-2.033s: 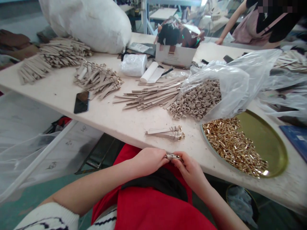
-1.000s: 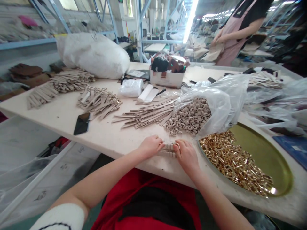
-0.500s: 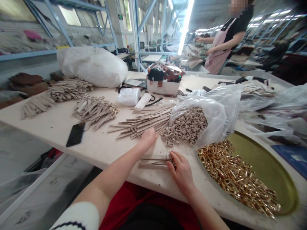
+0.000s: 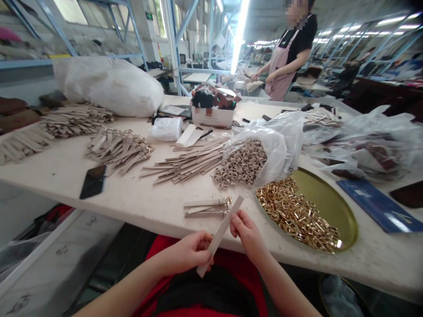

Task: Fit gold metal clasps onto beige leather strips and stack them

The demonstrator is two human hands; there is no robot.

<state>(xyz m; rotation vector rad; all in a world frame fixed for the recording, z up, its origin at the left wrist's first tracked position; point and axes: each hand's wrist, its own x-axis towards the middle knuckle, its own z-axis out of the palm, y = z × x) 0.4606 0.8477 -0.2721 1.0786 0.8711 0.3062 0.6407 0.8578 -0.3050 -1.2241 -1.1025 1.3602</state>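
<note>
Low over the table's front edge, my left hand (image 4: pixel 194 251) pinches a flat beige strap (image 4: pixel 221 233) near its lower end. My right hand (image 4: pixel 247 231) closes on the same strap nearer its upper end, which slants up to the right. Just beyond lies a small stack of straps with gold buckles (image 4: pixel 206 208). Behind it are a fan of loose beige straps (image 4: pixel 188 163) and a heap of small beige loops (image 4: pixel 243 165) spilling from a clear plastic bag (image 4: pixel 280 145). Many gold buckles (image 4: pixel 297 215) fill part of an oval gold tray (image 4: pixel 345 220) at the right.
A phone (image 4: pixel 93 181) lies near the left front edge, with piles of buckled straps (image 4: pixel 119 149) behind it. A white box (image 4: pixel 213 116) and a big white sack (image 4: pixel 109 88) stand at the back. At right is a blue folder (image 4: pixel 376 204). A person (image 4: pixel 284 57) stands beyond the table.
My left hand has come back from the loose straps with one strap. My right hand has left the buckled stack and moved onto this strap. The view has shifted right.
</note>
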